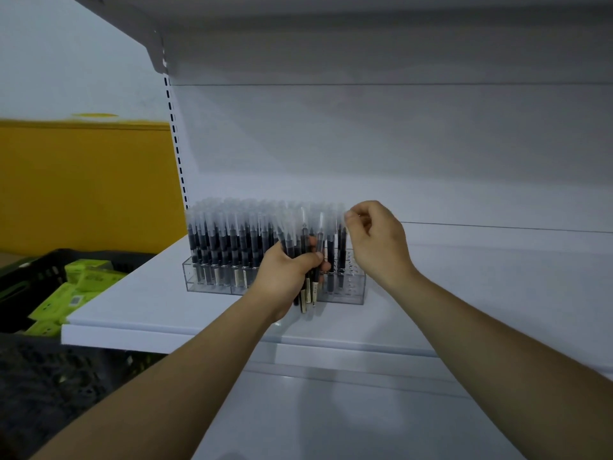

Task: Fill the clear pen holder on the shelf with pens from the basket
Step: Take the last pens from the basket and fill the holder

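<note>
Seating one pen at a time is judged to be the step in hand. In the head view, the only one supplied, the clear pen holder [356, 288] is seen standing on the white shelf [464, 293]. Its left and middle rows are packed with upright capped pens, and a few open holes show at its right end. A bundle of pens [310, 288] is gripped upright in the left hand [287, 272], fingers curled round the barrels, just in front of the holder. The cap of a single pen [341, 254] at the edge of the filled rows is pinched between thumb and fingertips of the right hand [374, 239]. Whether its tip is seated in a hole cannot be told. The black basket [39, 270] is seen at lower left, with green boxes [86, 277] in it.

For the step to be done well, the pen should be held vertical and lowered straight into the nearest free hole, so that neighbouring caps are not knocked askew. The bundle is best held clear of the holder's front wall, so that the holder is not nudged along the shelf.
</note>
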The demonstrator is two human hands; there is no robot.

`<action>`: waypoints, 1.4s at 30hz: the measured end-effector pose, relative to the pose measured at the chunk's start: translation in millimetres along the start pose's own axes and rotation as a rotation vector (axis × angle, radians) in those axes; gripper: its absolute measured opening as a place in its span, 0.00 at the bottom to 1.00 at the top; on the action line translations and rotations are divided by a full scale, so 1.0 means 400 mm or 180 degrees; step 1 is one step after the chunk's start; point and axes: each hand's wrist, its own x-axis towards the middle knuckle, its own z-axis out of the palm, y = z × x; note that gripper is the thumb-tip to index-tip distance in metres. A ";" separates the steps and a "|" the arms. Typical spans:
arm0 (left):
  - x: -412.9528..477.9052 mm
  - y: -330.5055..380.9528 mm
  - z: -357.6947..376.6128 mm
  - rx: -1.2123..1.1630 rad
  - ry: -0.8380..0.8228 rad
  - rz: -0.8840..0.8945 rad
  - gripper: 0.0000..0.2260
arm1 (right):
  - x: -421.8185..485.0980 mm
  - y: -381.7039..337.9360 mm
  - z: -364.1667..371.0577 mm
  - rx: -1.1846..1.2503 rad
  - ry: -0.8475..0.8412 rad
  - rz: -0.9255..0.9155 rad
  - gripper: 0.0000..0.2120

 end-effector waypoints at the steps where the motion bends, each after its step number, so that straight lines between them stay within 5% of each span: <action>1: 0.001 0.001 0.004 0.0002 -0.0009 0.0001 0.04 | -0.001 -0.014 -0.006 0.0076 -0.0042 -0.0036 0.07; 9: 0.006 0.017 0.031 0.0180 -0.0225 0.0155 0.08 | -0.009 -0.056 -0.017 0.0441 -0.0561 0.0194 0.09; 18: 0.010 0.007 0.006 0.0027 0.0215 -0.0048 0.04 | 0.022 -0.056 -0.042 0.0787 0.0047 0.0390 0.09; 42: 0.002 -0.002 0.011 -0.0102 -0.0115 -0.0227 0.10 | 0.001 -0.040 -0.029 0.0255 -0.0128 -0.0100 0.08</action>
